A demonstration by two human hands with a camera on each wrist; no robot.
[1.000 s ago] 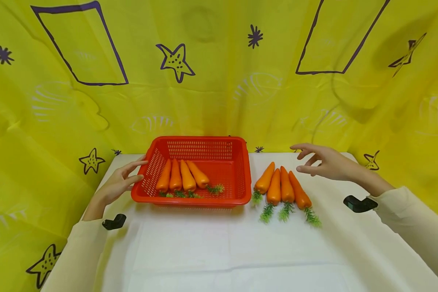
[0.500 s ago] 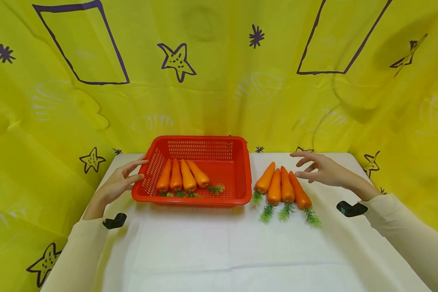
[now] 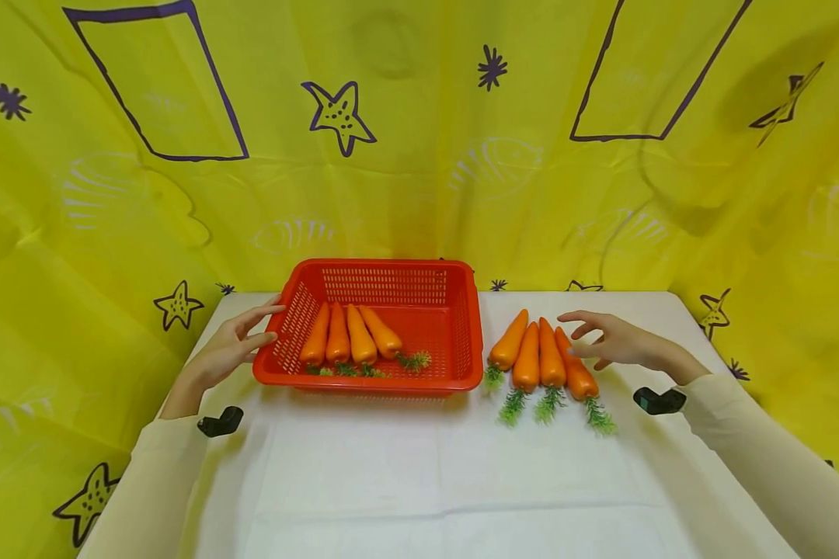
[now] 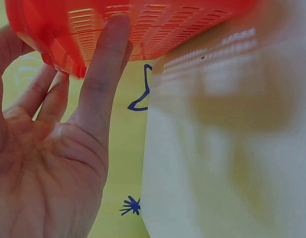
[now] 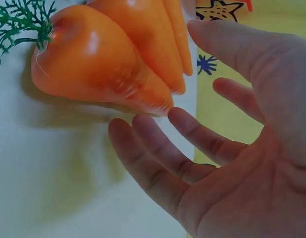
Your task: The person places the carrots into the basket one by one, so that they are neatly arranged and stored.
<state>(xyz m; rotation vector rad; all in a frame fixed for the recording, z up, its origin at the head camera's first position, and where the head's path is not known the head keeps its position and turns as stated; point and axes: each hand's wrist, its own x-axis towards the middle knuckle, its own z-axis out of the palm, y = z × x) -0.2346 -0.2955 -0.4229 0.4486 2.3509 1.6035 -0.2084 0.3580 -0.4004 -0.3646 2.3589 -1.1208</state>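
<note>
In the head view, several orange carrots (image 3: 348,341) with green tops lie inside a red plastic basket (image 3: 433,384). My left hand (image 3: 225,353) touches the basket's left side with fairly straight fingers. The left wrist view shows one digit lying against the slotted outer wall (image 4: 158,29), and other fingertips partly hidden by the rim. Right of the basket, more carrots (image 3: 526,357) lie fanned out on the table. Over the rightmost carrot (image 3: 580,380) hovers my right hand (image 3: 615,340), its fingers loosely spread and holding nothing. The right wrist view has its fingertips close to a carrot (image 5: 93,54).
A white cloth covers the table (image 3: 419,466). Directly behind it hangs a yellow curtain (image 3: 419,194) with drawn stars and fish, which also runs along both sides. Each sleeve has a dark wrist device (image 3: 660,401) at its cuff.
My right hand has moved down and slightly left, nearer to the rightmost loose carrot. The left hand, the basket and all the carrots have stayed where they were.
</note>
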